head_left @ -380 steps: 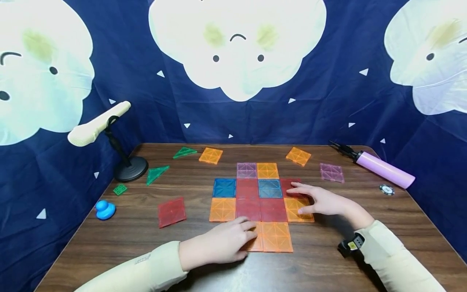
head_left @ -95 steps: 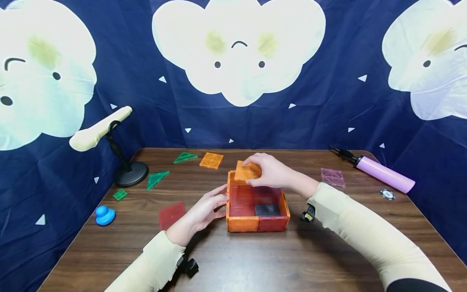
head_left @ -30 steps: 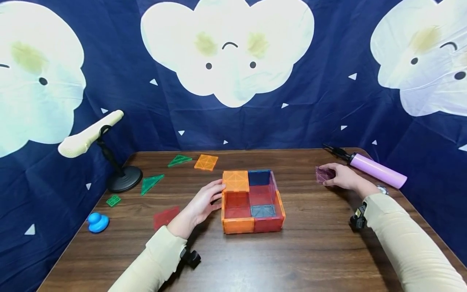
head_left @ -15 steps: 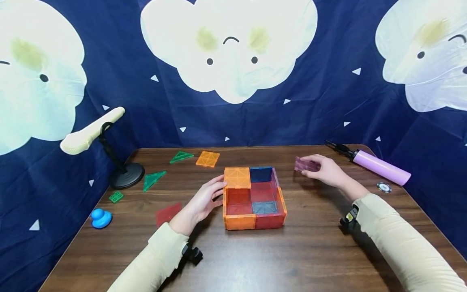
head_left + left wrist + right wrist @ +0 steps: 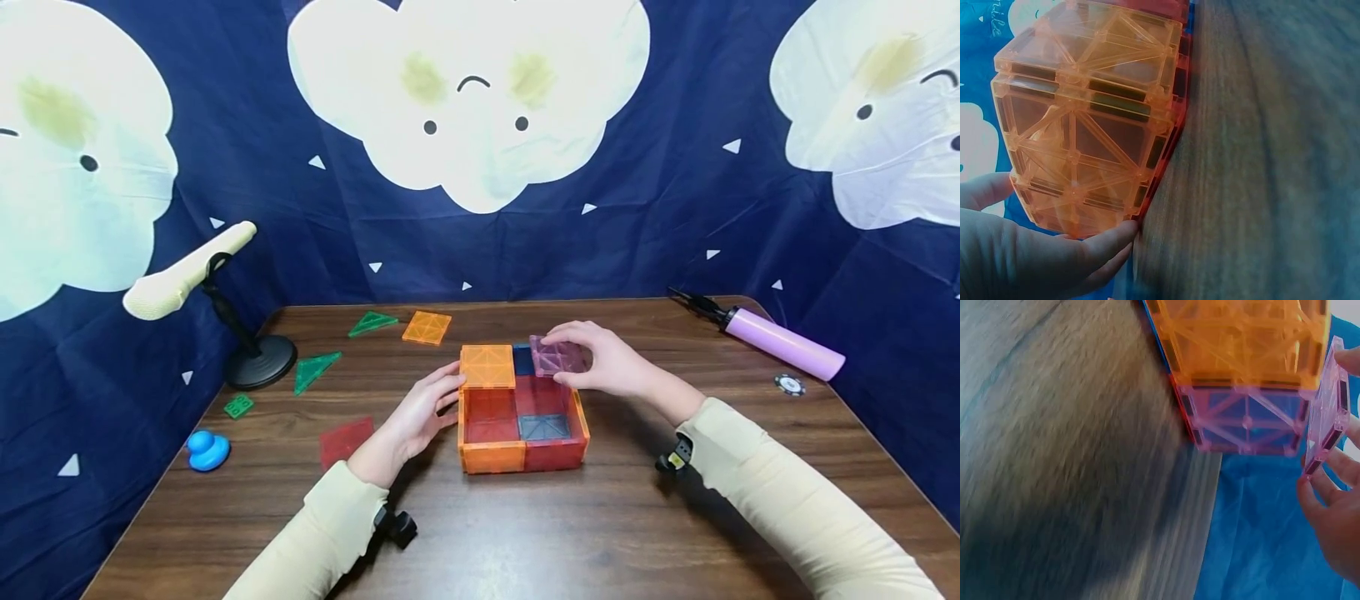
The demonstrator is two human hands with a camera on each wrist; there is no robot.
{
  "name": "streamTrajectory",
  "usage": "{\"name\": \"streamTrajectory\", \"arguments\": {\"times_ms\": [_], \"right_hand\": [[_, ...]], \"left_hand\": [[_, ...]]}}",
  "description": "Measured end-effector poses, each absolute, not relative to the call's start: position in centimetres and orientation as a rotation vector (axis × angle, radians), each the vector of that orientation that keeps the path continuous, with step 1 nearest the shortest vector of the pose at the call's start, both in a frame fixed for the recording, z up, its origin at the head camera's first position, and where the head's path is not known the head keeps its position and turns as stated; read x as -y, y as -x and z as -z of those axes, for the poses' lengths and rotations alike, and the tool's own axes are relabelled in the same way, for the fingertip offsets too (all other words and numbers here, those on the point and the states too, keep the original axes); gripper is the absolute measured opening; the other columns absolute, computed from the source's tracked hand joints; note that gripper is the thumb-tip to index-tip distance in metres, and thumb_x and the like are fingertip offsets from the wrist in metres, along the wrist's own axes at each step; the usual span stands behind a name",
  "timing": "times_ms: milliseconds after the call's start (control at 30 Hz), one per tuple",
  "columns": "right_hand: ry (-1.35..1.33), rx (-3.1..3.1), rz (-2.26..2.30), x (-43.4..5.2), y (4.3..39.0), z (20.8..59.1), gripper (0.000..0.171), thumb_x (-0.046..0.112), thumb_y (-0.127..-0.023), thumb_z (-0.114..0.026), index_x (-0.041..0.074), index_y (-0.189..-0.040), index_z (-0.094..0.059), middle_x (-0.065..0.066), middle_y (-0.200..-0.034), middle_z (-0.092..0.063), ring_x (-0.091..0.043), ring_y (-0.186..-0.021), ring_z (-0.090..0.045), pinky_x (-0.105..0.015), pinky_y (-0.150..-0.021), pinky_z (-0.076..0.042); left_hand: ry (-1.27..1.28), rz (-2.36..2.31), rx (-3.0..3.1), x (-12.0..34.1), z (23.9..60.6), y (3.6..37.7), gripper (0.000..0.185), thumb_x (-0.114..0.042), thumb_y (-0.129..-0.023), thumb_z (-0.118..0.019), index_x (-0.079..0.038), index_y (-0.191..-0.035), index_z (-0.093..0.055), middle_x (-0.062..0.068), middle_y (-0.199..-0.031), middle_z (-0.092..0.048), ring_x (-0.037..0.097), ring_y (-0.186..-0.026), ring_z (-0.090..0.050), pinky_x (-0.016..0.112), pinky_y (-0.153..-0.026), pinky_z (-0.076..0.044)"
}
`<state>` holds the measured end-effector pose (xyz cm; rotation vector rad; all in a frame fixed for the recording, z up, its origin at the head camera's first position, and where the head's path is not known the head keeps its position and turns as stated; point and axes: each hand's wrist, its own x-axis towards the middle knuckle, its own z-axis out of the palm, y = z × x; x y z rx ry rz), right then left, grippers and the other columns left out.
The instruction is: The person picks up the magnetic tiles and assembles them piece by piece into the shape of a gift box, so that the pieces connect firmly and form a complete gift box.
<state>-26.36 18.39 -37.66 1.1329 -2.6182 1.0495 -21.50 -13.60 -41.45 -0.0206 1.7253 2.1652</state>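
An open box of translucent magnetic tiles stands mid-table, with orange, red, blue and purple walls. An orange square tile lies flat over its back left corner. Inside, a grey-blue tile shows among red floor tiles. My left hand rests against the box's left side, fingers loosely extended; in the left wrist view its fingertips touch the orange wall. My right hand pinches a purple square tile over the back right corner. The right wrist view shows this tile tilted, close above the purple wall.
Left on the table lie a red tile, green triangle tiles, an orange tile, a green brick, a blue duck and a black stand. At right are a purple pump and a chip.
Flat tiles have become a box, and an orange tile now covers its back left corner. My right hand has carried the purple tile leftward from the table to the box; my left hand stays.
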Motion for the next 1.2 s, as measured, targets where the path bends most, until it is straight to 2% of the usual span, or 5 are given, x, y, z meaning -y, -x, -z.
{"name": "streamTrajectory", "arguments": {"times_ms": [533, 733, 833, 1000, 1200], "right_hand": [[-1.197, 2.563, -0.984, -17.2, 26.9, 38.9, 0.052, 0.029, -0.078, -0.087, 0.011, -0.125, -0.071, -0.008, -0.13, -0.064, -0.029, -0.12, -0.054, -0.051, -0.101, -0.044], [-0.957, 2.608, -1.472, -16.4, 26.6, 39.4, 0.058, 0.015, -0.084, -0.085, 0.002, -0.135, -0.062, -0.014, -0.134, -0.063, -0.03, -0.123, -0.058, -0.05, -0.106, -0.044], [-0.722, 2.576, -1.83, -16.1, 26.6, 40.2, 0.054, 0.011, -0.092, -0.076, -0.002, -0.141, -0.056, -0.02, -0.138, -0.06, -0.03, -0.123, -0.059, -0.045, -0.105, -0.047], [-0.404, 2.386, -2.371, -16.4, 26.6, 41.5, 0.048, 0.006, -0.1, -0.064, -0.006, -0.144, -0.05, -0.02, -0.14, -0.055, -0.018, -0.112, -0.063, -0.035, -0.099, -0.051], [-0.296, 2.245, -2.564, -17.2, 26.3, 42.3, 0.048, 0.007, -0.101, -0.061, -0.006, -0.145, -0.048, -0.015, -0.133, -0.057, -0.017, -0.107, -0.064, -0.034, -0.094, -0.053]], "left_hand": [[-0.035, -2.109, -1.76, 12.9, 41.4, 21.6, 0.064, -0.024, -0.105, -0.055, -0.007, -0.161, -0.028, 0.02, -0.155, -0.041, 0.039, -0.143, -0.034, 0.059, -0.115, -0.029], [-0.102, -2.004, -1.931, 16.9, 39.7, 19.7, 0.059, -0.023, -0.108, -0.049, 0.002, -0.157, -0.027, 0.026, -0.157, -0.031, 0.042, -0.142, -0.033, 0.054, -0.114, -0.034], [-0.261, -1.708, -2.25, 20.1, 39.0, 18.3, 0.053, -0.025, -0.107, -0.054, 0.002, -0.151, -0.04, 0.024, -0.152, -0.042, 0.038, -0.137, -0.044, 0.053, -0.109, -0.04], [-0.616, -0.81, -2.858, 24.3, 38.7, 16.2, 0.048, -0.03, -0.095, -0.074, -0.003, -0.133, -0.063, 0.016, -0.128, -0.064, 0.036, -0.115, -0.062, 0.053, -0.091, -0.052], [-0.604, -0.439, -2.962, 26.9, 39.8, 15.2, 0.069, -0.037, -0.076, -0.089, 0.001, -0.128, -0.064, 0.019, -0.121, -0.063, 0.036, -0.101, -0.062, 0.052, -0.08, -0.053]]}}
